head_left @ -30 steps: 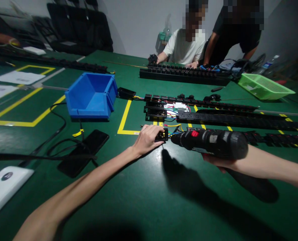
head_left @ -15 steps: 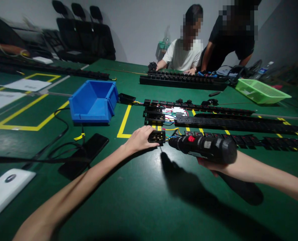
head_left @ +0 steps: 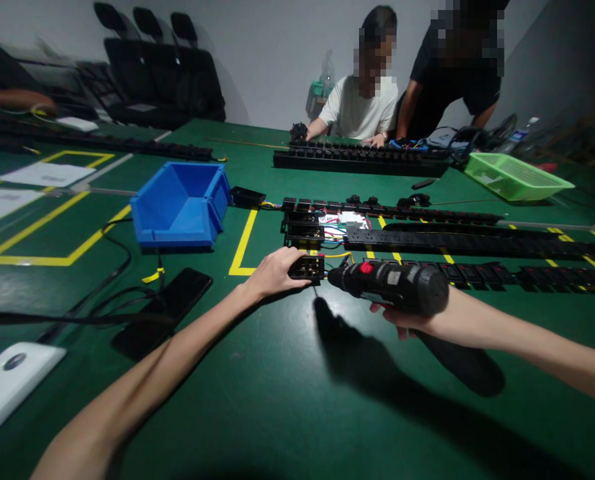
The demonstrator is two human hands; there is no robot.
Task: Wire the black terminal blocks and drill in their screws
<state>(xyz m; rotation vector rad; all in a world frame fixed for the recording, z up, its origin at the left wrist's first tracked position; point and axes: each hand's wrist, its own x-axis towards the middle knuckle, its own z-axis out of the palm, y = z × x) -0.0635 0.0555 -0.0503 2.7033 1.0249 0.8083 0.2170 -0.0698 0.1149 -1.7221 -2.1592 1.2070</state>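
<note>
My left hand [head_left: 277,272] is closed on the left end of a small black terminal box [head_left: 307,267], which lies on the green table. In my right hand [head_left: 407,320] is a black power screwdriver [head_left: 387,285] with a red button, its nose pointing left at the wired side of that box. The tool hides part of my fingers, and its tip is too small to make out. A yellow wire [head_left: 338,256] arches behind the tool's nose. Just beyond lie two similar boxes [head_left: 303,235] with coloured wires running to a long black strip [head_left: 442,241].
A blue bin [head_left: 177,210] stands left of the boxes, with a black phone [head_left: 187,293] and cables nearer me. At left front is a white device [head_left: 15,383]. A green basket [head_left: 517,179] sits at far right. Two people work across the table near a black rail [head_left: 357,160].
The view has shifted slightly, moving most things a little left. My right hand and the screwdriver have moved left and a little up, with the tool's nose still by the box.
</note>
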